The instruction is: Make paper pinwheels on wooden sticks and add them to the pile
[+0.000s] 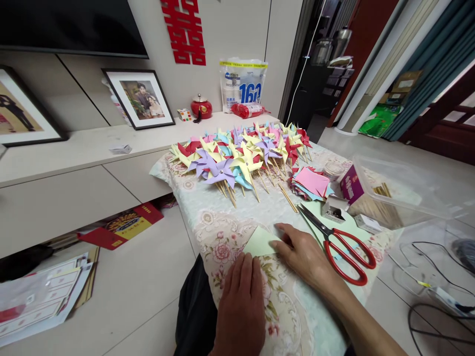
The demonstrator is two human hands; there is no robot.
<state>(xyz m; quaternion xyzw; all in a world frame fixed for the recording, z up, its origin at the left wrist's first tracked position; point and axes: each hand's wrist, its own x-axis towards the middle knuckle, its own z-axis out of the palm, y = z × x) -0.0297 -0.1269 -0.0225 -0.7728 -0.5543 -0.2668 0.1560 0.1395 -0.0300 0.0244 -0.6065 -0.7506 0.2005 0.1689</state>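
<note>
A piece of pale green paper point(260, 242), which looks folded, lies on the flowered tablecloth at the near edge of the table. My left hand point(241, 296) lies flat, its fingertips on the paper's lower left edge. At the paper's right corner, my right hand point(302, 254) has it between thumb and forefinger; its other fingers are partly hidden. Red-handled scissors point(332, 235) lie just right of that hand, blades partly open, over larger green sheets point(352, 225). Behind them are a small open box of dark metal pieces point(334, 210) and a stack of coloured paper point(311, 182).
Many paper pinwheels point(247, 160) on sticks cover the table's far side. A few loose sticks point(288, 198) lie nearer. At right stands a clear plastic tub point(408, 198) of sticks. Cables point(426, 316) run over the floor. Beyond is a white cabinet point(85, 148) with framed photos.
</note>
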